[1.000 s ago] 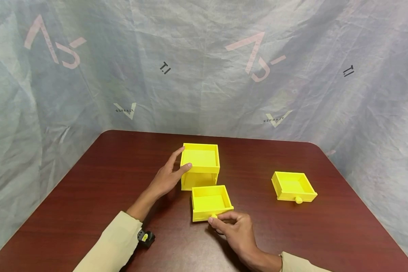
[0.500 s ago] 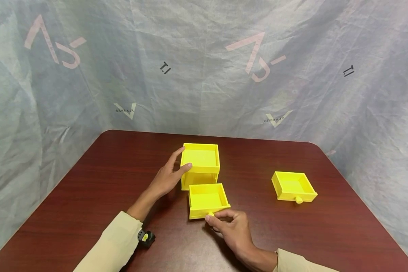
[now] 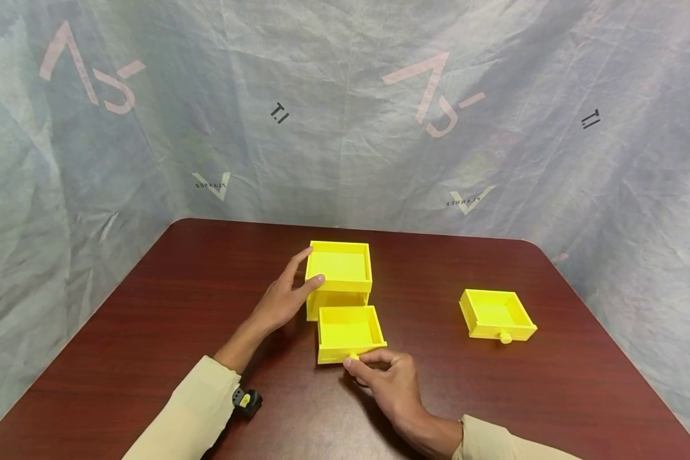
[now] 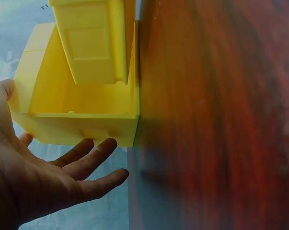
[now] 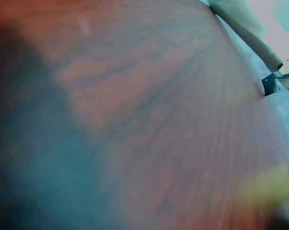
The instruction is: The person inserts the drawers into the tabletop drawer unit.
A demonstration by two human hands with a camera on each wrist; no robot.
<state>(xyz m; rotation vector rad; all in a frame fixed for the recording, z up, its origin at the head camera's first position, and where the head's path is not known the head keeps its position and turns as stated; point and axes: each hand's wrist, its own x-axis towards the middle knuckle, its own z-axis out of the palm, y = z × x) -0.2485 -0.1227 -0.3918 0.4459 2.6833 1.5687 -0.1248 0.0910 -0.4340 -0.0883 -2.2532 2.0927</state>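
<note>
In the head view my left hand holds a yellow box-shaped cabinet at its left side. Its thumb lies over the top front edge and the index finger reaches the back left corner. The cabinet has a shallow recessed top and an open front, seen in the left wrist view. A yellow drawer stands right before that opening, tilted slightly. My right hand pinches the drawer's front knob between thumb and fingers. From the left wrist, the drawer's back end overlaps the cabinet's opening; I cannot tell whether it is inside.
A second yellow drawer with a round knob rests farther right on the dark red-brown table. A grey printed cloth hangs behind the table. The right wrist view is mostly blurred tabletop.
My right hand has moved the drawer a little left and away from me, closer to the cabinet's front. The left hand and cabinet have stayed put.
</note>
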